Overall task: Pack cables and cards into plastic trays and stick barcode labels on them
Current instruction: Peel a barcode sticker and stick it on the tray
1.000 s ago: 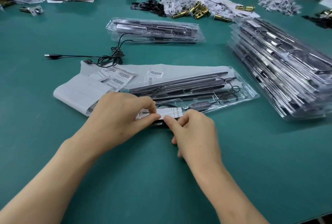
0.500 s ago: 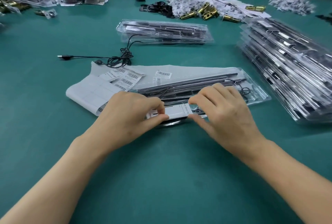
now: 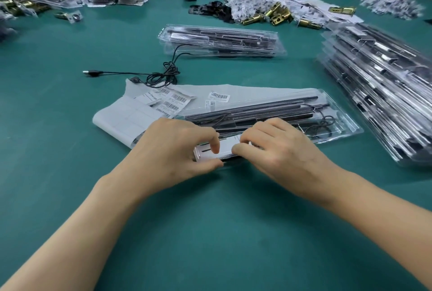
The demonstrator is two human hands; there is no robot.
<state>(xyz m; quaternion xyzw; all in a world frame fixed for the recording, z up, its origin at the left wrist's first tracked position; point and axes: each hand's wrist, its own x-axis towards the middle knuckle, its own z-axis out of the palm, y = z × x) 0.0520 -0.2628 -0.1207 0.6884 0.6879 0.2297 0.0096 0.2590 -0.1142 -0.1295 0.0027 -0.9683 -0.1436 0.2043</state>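
Observation:
A clear plastic tray (image 3: 346, 124) with dark strips and a coiled black cable lies on the green table in front of me. At its near left end sits a white card (image 3: 225, 147). My left hand (image 3: 173, 150) pinches the card's left part between thumb and curled fingers. My right hand (image 3: 278, 148) holds the card's right part, fingers curled over it and thumb at its near edge. A white backing sheet (image 3: 121, 120) with barcode labels (image 3: 177, 99) lies under and left of the tray.
A loose black USB cable (image 3: 161, 75) lies beyond the sheet. Another filled tray (image 3: 222, 40) sits farther back. A tall stack of filled trays (image 3: 383, 89) stands at the right. Brass parts (image 3: 275, 16) and small bags crowd the far edge.
The right hand has slid left along the card, closer to the left hand. The left hand's fingers now curl down onto the card. The camera has shifted, so the scene sits more to the right.

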